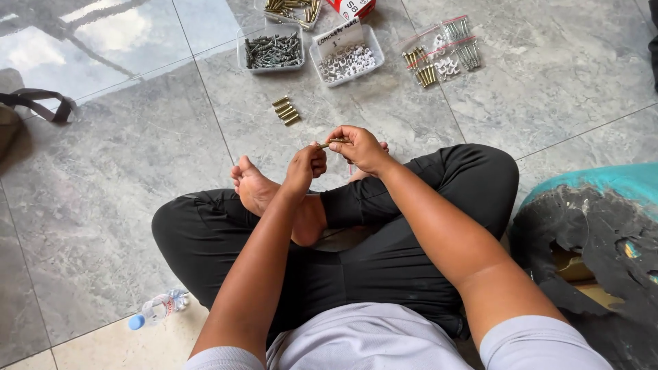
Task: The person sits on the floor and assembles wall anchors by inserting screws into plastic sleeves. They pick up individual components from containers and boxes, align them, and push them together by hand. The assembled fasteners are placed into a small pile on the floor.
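At the frame's centre, left hand (306,164) and right hand (360,147) pinch one brass anchor (334,142); loosened fingers could drop it onto the floor tiles (123,164).

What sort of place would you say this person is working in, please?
Probably the floor of a home or small workshop: grey floor tiles, clear tubs of screws set on them, and both hands holding a brass bolt.

Grey marbled floor tiles (123,171) with pale veining; black trousers (384,253); light grey shirt (370,342); brass-coloured anchors (286,110); dark grey screws (273,51) and white clips (347,62) in clear tubs; teal cushion (603,179) with worn black patches; clear bottle (159,309), blue cap.
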